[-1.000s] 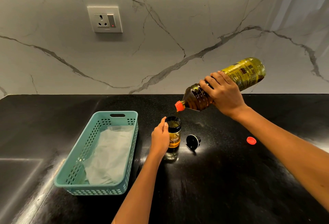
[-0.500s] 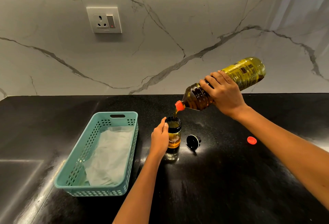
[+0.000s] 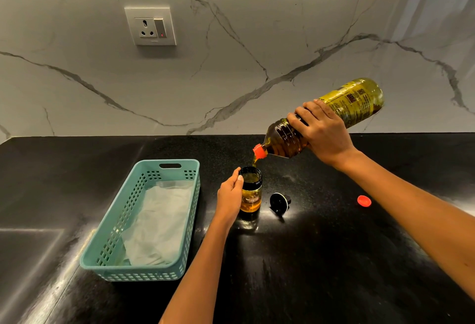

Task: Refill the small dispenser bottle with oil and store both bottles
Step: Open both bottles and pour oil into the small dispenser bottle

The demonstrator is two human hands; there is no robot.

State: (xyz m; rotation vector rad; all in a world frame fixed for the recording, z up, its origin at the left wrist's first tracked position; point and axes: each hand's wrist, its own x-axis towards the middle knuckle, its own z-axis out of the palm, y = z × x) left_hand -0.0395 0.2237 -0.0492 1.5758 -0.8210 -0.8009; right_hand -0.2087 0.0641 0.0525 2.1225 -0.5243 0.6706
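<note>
The big bottle [image 3: 321,120] is gripped by the right hand [image 3: 324,132] and tilted neck-down; oil [image 3: 254,162] is streamed from its orange spout into the dispenser [image 3: 250,190], which is stood upright on the counter [image 3: 308,259] and clasped by the left hand [image 3: 229,195]; a black lid [image 3: 279,201] and an orange cap [image 3: 364,200] are laid to its right, a teal basket [image 3: 110,241] to its left.

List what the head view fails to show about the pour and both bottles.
- Small dispenser bottle: its left side is hidden by the left hand.
- Large oil bottle: its middle is covered by the right hand; the label text is too small to read.
- Basket: its floor is hidden under white paper.
- Both arms: cut off by the frame's lower and right edges.
</note>
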